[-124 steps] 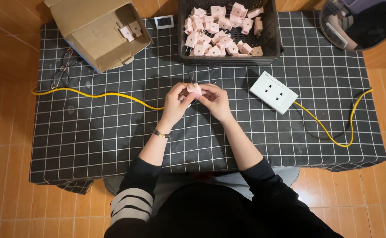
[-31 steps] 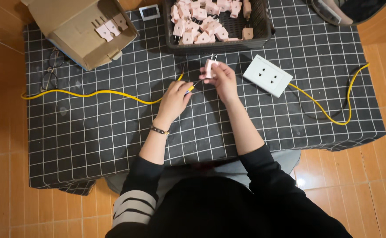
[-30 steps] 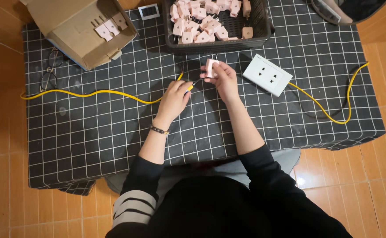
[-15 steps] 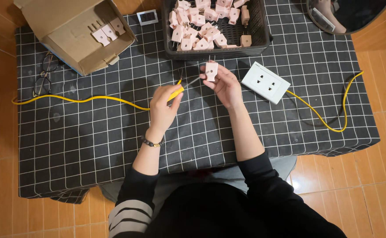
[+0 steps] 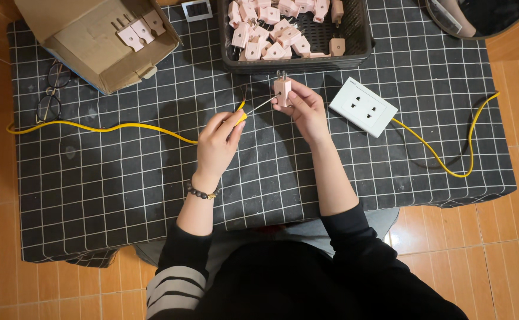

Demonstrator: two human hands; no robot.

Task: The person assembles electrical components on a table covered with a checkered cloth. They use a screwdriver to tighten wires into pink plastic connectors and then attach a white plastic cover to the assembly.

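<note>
1. Both hands have drawn apart since four seconds ago, when they met at mid-bench; the pink plug now sits higher, nearer the black tray (image 5: 354, 56).
2. Right hand (image 5: 304, 109) is clamped on the pink plug (image 5: 282, 90), prongs up.
3. Left hand (image 5: 217, 141) pinches the yellow cable (image 5: 111, 127) at its end; bare wires reach toward the plug.
4. White socket plate (image 5: 363, 106) lies just right of the right hand, on the checked bench (image 5: 123, 201).
</note>
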